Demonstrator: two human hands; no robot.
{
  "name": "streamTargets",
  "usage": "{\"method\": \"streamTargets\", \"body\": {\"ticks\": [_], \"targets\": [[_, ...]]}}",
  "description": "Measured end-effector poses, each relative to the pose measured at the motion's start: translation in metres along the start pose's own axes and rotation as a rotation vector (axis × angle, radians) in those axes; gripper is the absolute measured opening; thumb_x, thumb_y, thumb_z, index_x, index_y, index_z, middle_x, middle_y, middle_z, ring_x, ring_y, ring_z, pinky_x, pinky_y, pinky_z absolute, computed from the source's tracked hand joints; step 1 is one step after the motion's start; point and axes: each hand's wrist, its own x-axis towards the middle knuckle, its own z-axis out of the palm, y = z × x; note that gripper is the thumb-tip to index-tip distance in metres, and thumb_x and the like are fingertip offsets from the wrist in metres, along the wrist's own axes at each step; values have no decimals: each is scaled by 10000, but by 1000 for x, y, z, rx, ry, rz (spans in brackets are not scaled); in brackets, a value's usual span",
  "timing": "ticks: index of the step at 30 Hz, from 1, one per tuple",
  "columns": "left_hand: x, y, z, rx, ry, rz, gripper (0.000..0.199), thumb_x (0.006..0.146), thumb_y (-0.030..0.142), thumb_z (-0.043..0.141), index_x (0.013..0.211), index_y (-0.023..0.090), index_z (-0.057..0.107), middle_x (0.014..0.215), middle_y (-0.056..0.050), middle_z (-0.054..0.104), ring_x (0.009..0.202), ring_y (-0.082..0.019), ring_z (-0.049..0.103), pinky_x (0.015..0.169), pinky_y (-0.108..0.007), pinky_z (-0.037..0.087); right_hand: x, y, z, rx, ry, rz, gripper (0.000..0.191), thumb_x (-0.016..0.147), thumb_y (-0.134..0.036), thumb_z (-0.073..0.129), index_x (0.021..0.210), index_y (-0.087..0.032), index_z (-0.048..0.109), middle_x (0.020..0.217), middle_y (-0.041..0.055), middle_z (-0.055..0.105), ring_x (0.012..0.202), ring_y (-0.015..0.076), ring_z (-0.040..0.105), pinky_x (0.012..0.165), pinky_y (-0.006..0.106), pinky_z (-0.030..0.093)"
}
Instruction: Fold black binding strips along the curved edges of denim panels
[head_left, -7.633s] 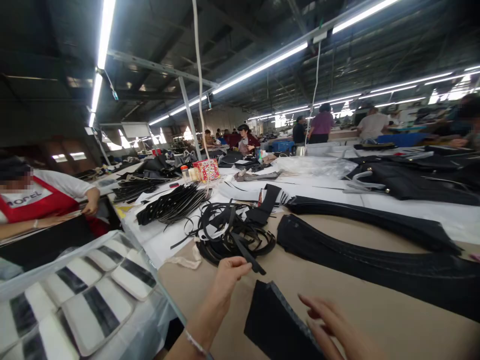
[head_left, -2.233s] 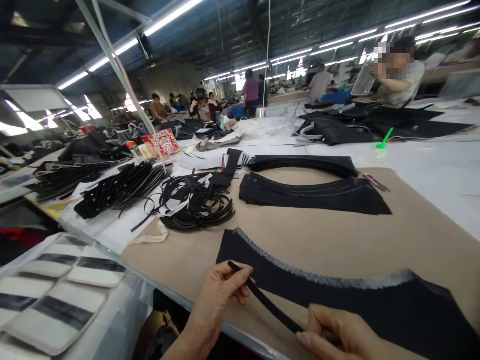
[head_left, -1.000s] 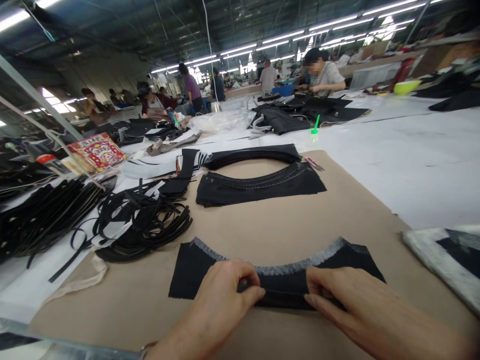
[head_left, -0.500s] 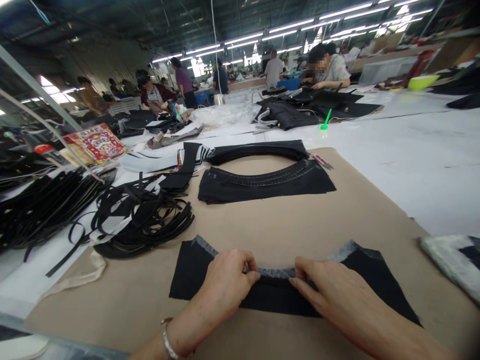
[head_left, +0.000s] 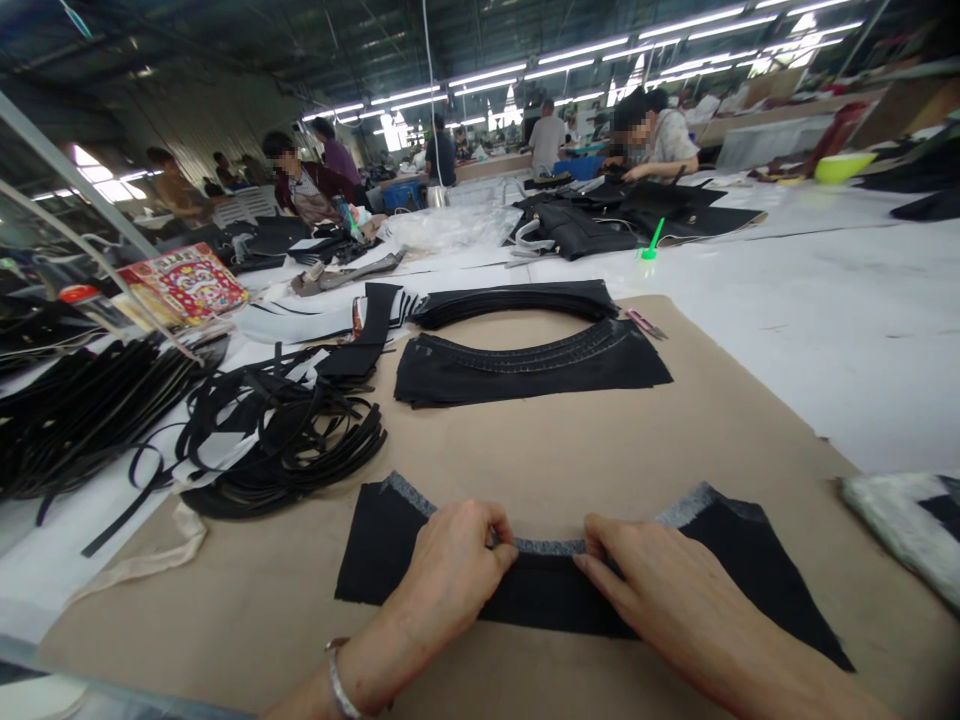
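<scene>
A black fabric panel (head_left: 555,605) with a curved upper edge lies before me on brown paper. A grey fuzzy strip (head_left: 551,547) runs along that curve. My left hand (head_left: 469,555) pinches the edge left of its middle, thumb and fingers together. To the right, my right hand (head_left: 637,565) pinches the same edge in a similar way. A short stretch of the strip shows between the two hands. Farther back lie stitched black panels (head_left: 525,365) in a small pile, and behind them a stack of curved black pieces (head_left: 517,300).
Coiled black straps (head_left: 300,460) and long black strips (head_left: 97,410) lie at left. Thread snips (head_left: 643,323) rest by the panels. A green bottle (head_left: 650,243) stands on the white table (head_left: 810,320). A whitish bundle (head_left: 900,520) sits at right. Co-workers (head_left: 652,135) work beyond.
My right hand has shifted slightly left along the curved edge, narrowing the gap between my hands. A co-worker at the back left has raised their head.
</scene>
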Motion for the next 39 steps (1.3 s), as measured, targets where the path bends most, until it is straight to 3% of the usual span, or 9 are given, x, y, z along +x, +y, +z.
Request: {"method": "streamTargets", "body": {"ticks": [9, 22, 26, 28, 30, 33, 37, 39], "targets": [[2, -2, 4, -17, 1, -20, 104, 734, 245, 607, 752, 221, 706, 643, 23, 588, 642, -139, 537, 572, -246, 267, 1, -1, 0, -35, -27, 14, 184, 930, -232, 472, 774, -217, 566, 761, 62, 681, 738, 294, 667, 559, 303, 249], [-1, 2, 7, 1, 10, -38, 37, 759, 212, 608, 753, 220, 644, 695, 24, 611, 719, -160, 579, 618, -252, 309, 2, -4, 2, -78, -21, 16, 149, 928, -221, 509, 788, -205, 560, 795, 64, 695, 755, 262, 680, 541, 301, 285], [-3, -3, 12, 1, 64, -53, 153, 759, 177, 622, 890, 218, 553, 698, 49, 580, 694, -150, 575, 630, -243, 334, -3, 2, 14, -116, 97, -5, 46, 929, -239, 546, 909, -201, 529, 843, 48, 685, 789, 256, 672, 570, 301, 325], [-5, -6, 14, 15, 121, -40, 201, 766, 183, 629, 928, 215, 514, 735, 45, 585, 707, -154, 576, 651, -247, 360, -6, 7, 25, -121, 196, -24, 111, 935, -264, 555, 1005, -196, 502, 879, 46, 673, 811, 258, 659, 604, 308, 347], [-8, -7, 17, 89, 212, 53, 155, 779, 166, 611, 904, 212, 531, 848, 7, 608, 824, -185, 588, 729, -285, 393, -9, 12, 36, -117, 258, -32, 157, 946, -278, 543, 1064, -199, 478, 898, 43, 661, 818, 253, 648, 635, 316, 359], [-12, -9, 29, 215, 397, 360, 239, 810, 78, 512, 970, 227, 610, 1073, -54, 607, 1030, -239, 561, 851, -379, 409, -10, 19, 52, -103, 319, -47, 161, 965, -270, 496, 1110, -212, 460, 925, 39, 648, 835, 237, 632, 685, 324, 374], [-11, -18, 58, 208, 418, 868, 483, 810, -3, 327, 1148, 196, 610, 984, -89, 645, 900, -200, 602, 781, -336, 505, -8, 23, 58, -70, 361, -79, 225, 959, -297, 503, 1160, -209, 455, 918, 39, 639, 839, 238, 621, 722, 333, 387], [-9, -25, 69, 225, 454, 988, 515, 797, -11, 301, 1196, 152, 583, 980, -109, 649, 921, -205, 610, 799, -334, 539, -8, 24, 49, -47, 355, -72, 268, 927, -314, 567, 1153, -201, 476, 919, 48, 641, 861, 248, 622, 733, 335, 393]]}}
